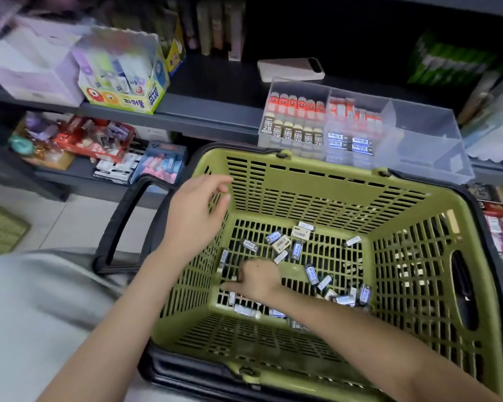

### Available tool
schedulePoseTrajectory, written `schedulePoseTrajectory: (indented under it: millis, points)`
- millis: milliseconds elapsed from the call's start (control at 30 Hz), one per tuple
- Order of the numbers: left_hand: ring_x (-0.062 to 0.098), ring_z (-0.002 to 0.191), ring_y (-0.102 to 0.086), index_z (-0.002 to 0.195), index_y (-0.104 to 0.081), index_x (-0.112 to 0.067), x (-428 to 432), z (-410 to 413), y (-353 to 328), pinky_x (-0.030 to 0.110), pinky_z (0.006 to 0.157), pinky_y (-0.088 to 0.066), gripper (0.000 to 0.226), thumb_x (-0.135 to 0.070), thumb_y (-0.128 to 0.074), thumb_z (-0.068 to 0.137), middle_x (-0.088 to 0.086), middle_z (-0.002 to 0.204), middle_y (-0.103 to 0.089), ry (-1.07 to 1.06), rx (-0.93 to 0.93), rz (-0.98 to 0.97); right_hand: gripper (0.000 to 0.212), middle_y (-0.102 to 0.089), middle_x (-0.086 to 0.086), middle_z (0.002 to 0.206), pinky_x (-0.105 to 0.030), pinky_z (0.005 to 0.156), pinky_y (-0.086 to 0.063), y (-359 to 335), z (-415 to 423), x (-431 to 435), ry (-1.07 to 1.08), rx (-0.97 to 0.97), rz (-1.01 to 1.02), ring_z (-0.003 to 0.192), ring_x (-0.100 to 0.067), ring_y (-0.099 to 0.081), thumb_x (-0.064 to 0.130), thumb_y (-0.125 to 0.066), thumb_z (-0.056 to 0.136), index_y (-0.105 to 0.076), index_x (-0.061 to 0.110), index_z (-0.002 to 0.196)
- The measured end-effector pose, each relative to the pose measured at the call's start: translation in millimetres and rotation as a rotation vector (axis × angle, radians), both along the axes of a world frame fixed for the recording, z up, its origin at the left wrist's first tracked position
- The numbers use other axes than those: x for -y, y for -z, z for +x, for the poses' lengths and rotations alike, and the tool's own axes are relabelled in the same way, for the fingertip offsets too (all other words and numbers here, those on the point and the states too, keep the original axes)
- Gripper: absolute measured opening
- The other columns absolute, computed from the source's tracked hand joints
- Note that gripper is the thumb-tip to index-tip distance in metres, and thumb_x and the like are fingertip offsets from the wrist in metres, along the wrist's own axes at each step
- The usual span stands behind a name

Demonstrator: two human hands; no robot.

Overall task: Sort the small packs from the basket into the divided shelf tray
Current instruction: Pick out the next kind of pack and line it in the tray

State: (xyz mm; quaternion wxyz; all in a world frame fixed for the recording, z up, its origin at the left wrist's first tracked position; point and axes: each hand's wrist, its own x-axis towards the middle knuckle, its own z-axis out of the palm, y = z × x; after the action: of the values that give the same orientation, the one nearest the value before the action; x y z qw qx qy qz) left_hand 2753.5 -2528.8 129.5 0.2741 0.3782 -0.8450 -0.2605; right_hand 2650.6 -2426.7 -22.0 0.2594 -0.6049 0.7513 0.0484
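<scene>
A green slotted basket point(418, 256) stands in front of the shelf, with several small blue, grey and beige packs point(282, 242) scattered on its floor. My right hand point(256, 278) is down inside, at the floor's left side, its fingers curled onto a small pack point(233, 277). My left hand point(198, 207) hovers over the basket's left wall, fingers relaxed and holding nothing. The clear divided tray point(427, 132) sits on the shelf behind. Its left cells hold red and beige 2B packs point(295, 123), its middle cells hold red-white and blue packs point(350, 140), and its right cells hold nothing.
A black basket handle point(119, 221) lies folded out to the left. A flat white device point(291, 69) lies on the shelf behind the tray. A yellow glue box point(122, 74) stands further left. Boxes of goods fill the lower shelf point(99, 146). My grey-clothed knee point(41, 314) is at the lower left.
</scene>
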Motion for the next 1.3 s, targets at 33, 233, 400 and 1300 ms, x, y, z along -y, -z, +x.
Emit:
schedulePoseTrajectory:
  millis: [33, 233, 400, 1300]
  points:
    - [0.012, 0.092, -0.056, 0.115, -0.064, -0.011, 0, -1, 0, 0.036, 0.089, -0.048, 0.028, -0.005, -0.061, 0.088, -0.005, 0.097, -0.062, 0.003, 0.002, 0.002, 0.061, -0.045, 0.005, 0.055, -0.021, 0.051, -0.037, 2, 6, 5, -0.011, -0.052, 0.019, 0.058, -0.013, -0.048, 0.075, -0.047, 0.075, -0.048, 0.017, 0.057]
    - [0.015, 0.089, -0.06, 0.112, -0.064, -0.014, 2, 0, 1, 0.034, 0.084, -0.051, 0.027, -0.005, -0.062, 0.087, -0.002, 0.094, -0.065, -0.021, -0.098, 0.081, 0.034, -0.051, 0.003, 0.054, -0.029, 0.054, -0.052, 15, 6, 20, 0.347, 0.238, 0.088, 0.053, -0.015, -0.054, 0.04, -0.057, 0.084, -0.055, 0.019, 0.057]
    - [0.011, 0.086, -0.061, 0.108, -0.064, -0.017, 2, 0, 2, 0.032, 0.081, -0.052, 0.023, -0.006, -0.062, 0.087, -0.006, 0.09, -0.064, -0.062, -0.189, 0.125, 0.035, -0.067, -0.012, 0.081, -0.039, 0.066, -0.058, 12, -1, 41, 0.673, 0.828, 0.006, 0.059, -0.02, -0.063, 0.018, -0.053, 0.094, -0.041, 0.008, 0.126]
    - [0.009, 0.102, -0.055, 0.131, -0.049, -0.018, -9, -10, 15, 0.025, 0.085, -0.047, 0.046, -0.044, -0.046, 0.093, -0.008, 0.115, -0.056, 0.16, 0.25, 0.498, 0.039, -0.066, -0.007, 0.095, -0.026, 0.075, -0.055, -76, -29, 9, 0.557, 1.342, -0.048, 0.078, -0.017, -0.065, -0.003, -0.069, 0.075, -0.055, 0.007, 0.11]
